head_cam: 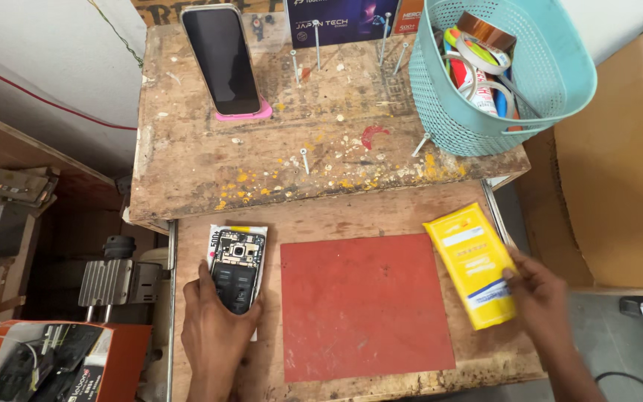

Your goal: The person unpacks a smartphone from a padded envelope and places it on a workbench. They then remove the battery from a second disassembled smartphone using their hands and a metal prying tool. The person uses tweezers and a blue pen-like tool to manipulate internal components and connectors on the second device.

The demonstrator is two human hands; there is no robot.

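Left hand [213, 327], bottom left of frame, fingers curled around the lower end of an opened phone [237, 269] with back cover off, dark circuit board and metal shields showing; it lies on a white sheet just left of the red mat. Right hand [541, 298], lower right, fingers closed on the bottom edge of a flat glossy yellow pouch [470, 260] with a white and blue label band, lying tilted right of the mat. Red mat [362, 305], smooth, rectangular, scuffed, centre bottom on a worn wooden table [321, 216]. Raised wooden shelf [277, 149] above, paint-spattered, nails sticking up. Upper left: black-screen phone [221, 59] leaning on a pink stand. Upper right: teal perforated plastic basket [552, 74] with tape rolls. Cardboard sheet [619, 186] at right edge. Orange box [53, 365] bottom left corner.
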